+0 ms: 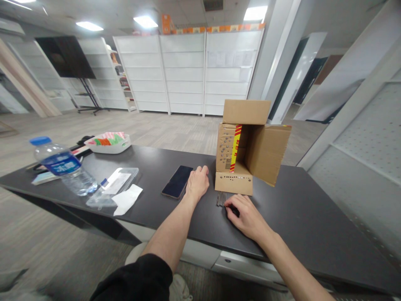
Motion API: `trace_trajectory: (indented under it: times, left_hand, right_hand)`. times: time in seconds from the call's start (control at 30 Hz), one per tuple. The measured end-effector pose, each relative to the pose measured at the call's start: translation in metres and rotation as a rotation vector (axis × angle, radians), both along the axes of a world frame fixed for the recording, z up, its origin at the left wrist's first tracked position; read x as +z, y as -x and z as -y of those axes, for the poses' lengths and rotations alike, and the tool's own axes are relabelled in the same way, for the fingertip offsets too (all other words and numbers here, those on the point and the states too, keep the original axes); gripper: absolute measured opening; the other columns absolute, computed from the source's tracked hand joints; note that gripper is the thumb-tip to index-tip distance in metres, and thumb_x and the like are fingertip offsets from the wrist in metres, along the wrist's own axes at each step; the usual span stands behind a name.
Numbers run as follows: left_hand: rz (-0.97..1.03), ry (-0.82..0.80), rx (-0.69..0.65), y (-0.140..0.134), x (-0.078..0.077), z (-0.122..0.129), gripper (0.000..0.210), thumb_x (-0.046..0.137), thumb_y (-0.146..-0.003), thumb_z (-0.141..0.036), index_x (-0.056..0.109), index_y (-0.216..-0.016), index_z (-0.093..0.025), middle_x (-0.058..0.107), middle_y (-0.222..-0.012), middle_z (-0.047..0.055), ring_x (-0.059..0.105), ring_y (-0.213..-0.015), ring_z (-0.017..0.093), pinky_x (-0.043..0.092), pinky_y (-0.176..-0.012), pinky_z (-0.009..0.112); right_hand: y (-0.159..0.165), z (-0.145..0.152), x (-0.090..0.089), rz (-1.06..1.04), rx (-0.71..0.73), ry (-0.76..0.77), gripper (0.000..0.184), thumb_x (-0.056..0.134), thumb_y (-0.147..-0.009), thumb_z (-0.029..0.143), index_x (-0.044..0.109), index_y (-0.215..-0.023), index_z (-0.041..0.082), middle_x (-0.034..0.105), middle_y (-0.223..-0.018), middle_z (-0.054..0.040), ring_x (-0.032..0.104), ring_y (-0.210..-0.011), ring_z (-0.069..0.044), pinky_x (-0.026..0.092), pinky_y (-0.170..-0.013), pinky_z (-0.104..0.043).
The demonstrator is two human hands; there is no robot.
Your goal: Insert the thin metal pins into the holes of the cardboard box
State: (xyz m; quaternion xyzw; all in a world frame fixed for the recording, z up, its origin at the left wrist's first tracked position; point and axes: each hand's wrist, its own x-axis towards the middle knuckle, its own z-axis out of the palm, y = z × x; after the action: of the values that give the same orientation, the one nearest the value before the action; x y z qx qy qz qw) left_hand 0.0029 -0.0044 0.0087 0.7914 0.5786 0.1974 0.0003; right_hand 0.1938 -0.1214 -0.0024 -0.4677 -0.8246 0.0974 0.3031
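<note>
Rods (pixel 221 199) lie rowed before the box (pixel 258 152), beside my curled right hand (pixel 244 212); my left hand (pixel 197 184) curls too. Whether either pinches anything, I can't tell. Light fingertips should keep them aligned.

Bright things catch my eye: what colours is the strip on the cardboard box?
The strip is yellow with red markings, in the head view.

Lettering on bottle label (pixel 62 164) and tape (pixel 236 148) is illegible.

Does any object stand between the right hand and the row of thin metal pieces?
Nothing visible does: the right hand is at the right end of the thin metal pieces, near the cardboard box.
</note>
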Motion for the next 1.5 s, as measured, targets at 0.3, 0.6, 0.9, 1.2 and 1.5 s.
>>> trace_trajectory:
  times: [0.3, 0.6, 0.9, 1.2, 1.5]
  left_hand:
    - [-0.005, 0.001, -0.003, 0.000, 0.000, 0.000, 0.020, 0.042, -0.093, -0.013, 0.056, -0.104, -0.022, 0.062, -0.103, 0.006, 0.063, -0.093, 0.020, 0.043, -0.089, 0.034]
    - [-0.005, 0.008, 0.004, 0.000, 0.001, 0.000, 0.021, 0.042, -0.093, -0.013, 0.056, -0.105, -0.022, 0.062, -0.104, 0.006, 0.062, -0.093, 0.020, 0.044, -0.089, 0.034]
    - [-0.002, 0.025, 0.004, 0.000, 0.002, 0.001, 0.021, 0.042, -0.093, -0.013, 0.056, -0.106, -0.023, 0.062, -0.106, 0.006, 0.062, -0.094, 0.019, 0.043, -0.091, 0.033]
    - [-0.003, 0.018, -0.006, 0.000, 0.002, 0.000, 0.021, 0.042, -0.093, -0.012, 0.057, -0.105, -0.022, 0.062, -0.103, 0.006, 0.063, -0.095, 0.020, 0.043, -0.090, 0.034]
    - [-0.007, 0.017, -0.006, 0.000, 0.000, -0.001, 0.021, 0.042, -0.093, -0.012, 0.057, -0.105, -0.022, 0.062, -0.104, 0.007, 0.063, -0.095, 0.020, 0.043, -0.089, 0.034]
  right_hand:
    - [0.001, 0.001, 0.002, 0.005, -0.011, 0.009, 0.011, 0.054, -0.090, 0.012, 0.058, -0.092, 0.022, 0.065, -0.090, -0.0038, 0.060, -0.089, -0.022, 0.043, -0.081, -0.037]
    - [0.002, 0.002, 0.003, 0.007, -0.032, -0.010, 0.010, 0.053, -0.091, 0.014, 0.058, -0.092, 0.022, 0.065, -0.090, -0.0036, 0.061, -0.088, -0.022, 0.043, -0.080, -0.036]
    - [-0.003, -0.005, -0.001, -0.067, -0.159, -0.075, 0.009, 0.051, -0.095, 0.022, 0.060, -0.091, 0.023, 0.067, -0.091, -0.0049, 0.060, -0.089, -0.023, 0.043, -0.082, -0.038]
    - [-0.018, -0.022, -0.002, -0.071, -0.344, -0.181, 0.013, 0.053, -0.091, 0.023, 0.065, -0.094, 0.023, 0.069, -0.103, -0.0086, 0.059, -0.099, -0.027, 0.044, -0.089, -0.043]
    - [-0.029, -0.057, 0.006, -0.084, -0.459, -0.180, 0.021, 0.052, -0.087, 0.026, 0.065, -0.103, 0.019, 0.064, -0.098, -0.0114, 0.060, -0.087, -0.027, 0.050, -0.082, -0.042]
